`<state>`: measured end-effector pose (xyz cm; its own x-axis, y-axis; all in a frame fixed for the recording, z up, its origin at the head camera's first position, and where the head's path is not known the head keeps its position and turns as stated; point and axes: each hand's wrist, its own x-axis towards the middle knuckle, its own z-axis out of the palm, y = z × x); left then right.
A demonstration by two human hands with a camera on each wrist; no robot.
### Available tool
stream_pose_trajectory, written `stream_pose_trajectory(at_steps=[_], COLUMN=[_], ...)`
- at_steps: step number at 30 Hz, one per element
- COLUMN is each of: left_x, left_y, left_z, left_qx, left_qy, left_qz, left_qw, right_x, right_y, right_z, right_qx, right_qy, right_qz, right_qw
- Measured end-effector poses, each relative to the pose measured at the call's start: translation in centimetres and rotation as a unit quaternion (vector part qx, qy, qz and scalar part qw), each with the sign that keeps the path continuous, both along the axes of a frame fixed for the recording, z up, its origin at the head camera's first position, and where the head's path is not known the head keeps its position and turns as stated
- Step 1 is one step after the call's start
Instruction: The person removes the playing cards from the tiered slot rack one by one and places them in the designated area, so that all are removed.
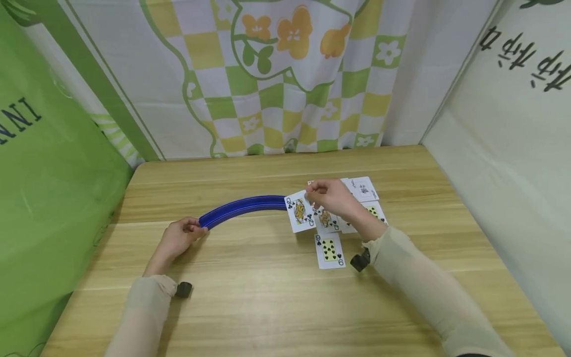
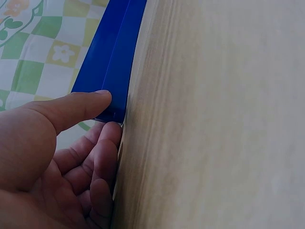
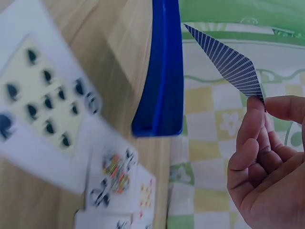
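Note:
My left hand (image 1: 177,239) pinches the left end of a curved blue card holder (image 1: 243,204). In the left wrist view the thumb lies on the holder's face (image 2: 112,62), with curled fingers below its end. A queen of clubs (image 1: 299,212) is pinched at its upper right corner by my right hand (image 1: 335,199), and overlaps the holder's right end in the head view. The right wrist view shows that card's striped back (image 3: 231,64) between thumb and fingertips, off the table. Beneath and beside the right hand, several face-up cards lie partly hidden.
A nine of spades (image 1: 329,251) lies nearest the person. Another picture card (image 1: 327,220) is partly covered, with a joker (image 1: 363,189) at the back and a spotted card (image 1: 374,210) at the right. A patterned curtain (image 1: 285,109) hangs behind the wooden table (image 1: 250,297).

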<state>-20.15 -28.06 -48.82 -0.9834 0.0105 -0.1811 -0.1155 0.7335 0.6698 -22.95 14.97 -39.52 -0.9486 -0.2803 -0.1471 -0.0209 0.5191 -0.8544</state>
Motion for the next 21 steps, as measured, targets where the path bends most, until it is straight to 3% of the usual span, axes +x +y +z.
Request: stream_pose_trajectory(at_steps=[16, 21], left_x=[0.1, 0.0], left_y=[0.1, 0.1], left_z=[0.0, 0.1], left_qx=[-0.004, -0.004], left_qy=[0.001, 0.000], left_qz=[0.000, 0.002], left_qw=[1.0000, 1.0000], right_x=[1.3, 1.6], right_y=[4.2, 5.2], right_z=[-0.8, -1.3], right_qx=[0.061, 0.048], right_qy=[-0.003, -0.002], right_qz=[-0.026, -0.034], right_qw=[0.998, 0.998])
